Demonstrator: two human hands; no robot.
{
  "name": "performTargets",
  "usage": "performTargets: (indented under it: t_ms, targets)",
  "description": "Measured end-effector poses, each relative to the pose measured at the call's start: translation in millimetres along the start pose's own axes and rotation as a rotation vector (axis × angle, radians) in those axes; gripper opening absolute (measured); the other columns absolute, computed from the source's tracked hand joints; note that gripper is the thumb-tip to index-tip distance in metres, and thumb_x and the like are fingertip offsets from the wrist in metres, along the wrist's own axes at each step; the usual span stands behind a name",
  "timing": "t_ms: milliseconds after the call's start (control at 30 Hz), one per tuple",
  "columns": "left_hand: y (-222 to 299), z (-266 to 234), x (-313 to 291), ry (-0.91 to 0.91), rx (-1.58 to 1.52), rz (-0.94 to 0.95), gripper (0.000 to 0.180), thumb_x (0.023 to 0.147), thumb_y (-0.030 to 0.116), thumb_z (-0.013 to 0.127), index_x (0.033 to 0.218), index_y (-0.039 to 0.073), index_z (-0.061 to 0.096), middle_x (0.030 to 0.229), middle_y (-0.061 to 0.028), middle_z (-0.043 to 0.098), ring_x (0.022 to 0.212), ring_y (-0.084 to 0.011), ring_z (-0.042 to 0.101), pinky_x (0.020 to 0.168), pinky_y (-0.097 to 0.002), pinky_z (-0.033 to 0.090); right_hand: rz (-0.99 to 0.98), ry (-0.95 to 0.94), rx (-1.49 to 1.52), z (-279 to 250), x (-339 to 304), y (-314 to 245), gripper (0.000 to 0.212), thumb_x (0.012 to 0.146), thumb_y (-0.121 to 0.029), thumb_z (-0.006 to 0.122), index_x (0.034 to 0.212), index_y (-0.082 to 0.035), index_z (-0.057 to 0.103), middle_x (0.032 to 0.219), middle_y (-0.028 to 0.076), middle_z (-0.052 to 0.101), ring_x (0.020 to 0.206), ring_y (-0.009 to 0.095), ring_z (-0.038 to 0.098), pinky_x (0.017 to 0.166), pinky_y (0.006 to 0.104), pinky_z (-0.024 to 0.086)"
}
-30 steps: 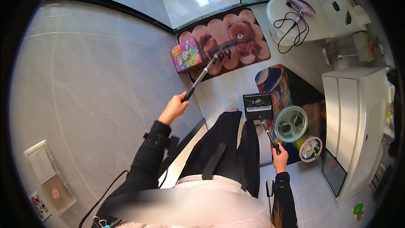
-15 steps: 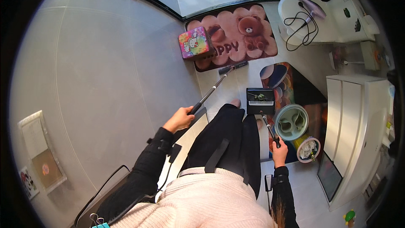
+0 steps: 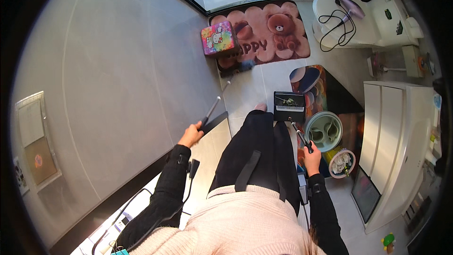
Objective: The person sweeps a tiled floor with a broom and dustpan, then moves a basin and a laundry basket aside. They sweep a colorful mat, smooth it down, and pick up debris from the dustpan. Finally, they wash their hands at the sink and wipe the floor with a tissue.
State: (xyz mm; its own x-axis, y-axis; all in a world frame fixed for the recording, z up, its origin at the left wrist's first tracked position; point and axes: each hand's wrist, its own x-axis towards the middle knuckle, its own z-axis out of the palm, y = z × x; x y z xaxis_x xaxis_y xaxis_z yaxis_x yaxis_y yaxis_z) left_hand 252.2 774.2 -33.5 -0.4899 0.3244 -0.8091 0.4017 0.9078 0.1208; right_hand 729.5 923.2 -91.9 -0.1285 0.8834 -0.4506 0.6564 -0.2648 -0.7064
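My left hand [image 3: 190, 135] is closed round the grip of a long-handled broom [image 3: 213, 109]. Its dark head, smeared by motion, lies at the lower left edge of the pink bear mat [image 3: 288, 54]. In my right hand [image 3: 311, 158] is the handle of a black dustpan [image 3: 282, 116], which rests on the floor just ahead of my feet. Some green leafy scraps [image 3: 289, 101] lie in the pan, behind a pale comb-like strip.
A colourful square stool [image 3: 219, 39] stands on the bear mat. Right of the dustpan are a patterned mat [image 3: 315, 82], a pale green bucket [image 3: 323, 118] and a bin with crumpled tissue [image 3: 342, 163]. A hair dryer [image 3: 349, 5] lies on the toilet [image 3: 370, 23]; a white cabinet [image 3: 384, 127] stands at right.
The broom head has swung left and away, from the floor below the mat to the mat's left edge. My left hand has shifted slightly left. The dustpan has stayed nearly in place.
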Motion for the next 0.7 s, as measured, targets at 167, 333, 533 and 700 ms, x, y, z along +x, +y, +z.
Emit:
performTargets:
  t_ms: [167,333,533,700]
  targets:
    - [-14.0,1.1,-57.1,-0.207,-0.256,-0.053,0.055,0.085,0.008,0.057,0.139,0.008,0.047,0.056,-0.0014,0.048,0.044,-0.0119,0.047,0.043,-0.0288,0.040,0.008,-0.019,0.020,0.4,-1.2,-1.9,0.037,0.081,-0.012,0.065,0.115,0.003,0.060,0.095,0.020,0.067,0.087,0.030,0.065,0.079,0.0346,0.048]
    - [-21.5,-24.9,-61.6,-0.067,-0.193,0.075,0.051,0.083,0.010,0.060,0.133,0.006,0.052,0.070,-0.0093,0.063,0.056,-0.0188,0.061,0.054,-0.0313,0.049,0.071,-0.118,0.014,-9.4,1.6,-10.0,0.040,0.085,-0.012,0.064,0.118,0.007,0.057,0.102,0.020,0.067,0.093,0.026,0.064,0.082,0.0328,0.047]
    - [-23.7,7.0,15.4,0.195,-0.011,0.203,0.054,0.080,0.013,0.060,0.133,0.005,0.050,0.113,-0.0264,0.061,0.111,-0.0379,0.057,0.094,-0.0416,0.047,-0.011,-0.041,0.028,-6.2,-1.1,-12.5,0.026,0.083,-0.011,0.060,0.106,-0.001,0.062,0.079,0.016,0.064,0.072,0.026,0.062,0.070,0.0329,0.047]
    - [-38.5,48.7,-18.2,-0.089,-0.136,0.025,0.056,0.081,0.012,0.059,0.136,0.007,0.048,0.071,-0.0156,0.067,0.059,-0.0252,0.067,0.055,-0.0355,0.054,-0.032,-0.023,0.050,-2.3,-1.0,-3.9,0.027,0.082,-0.012,0.062,0.106,-0.001,0.062,0.080,0.017,0.062,0.073,0.029,0.061,0.070,0.0347,0.046]
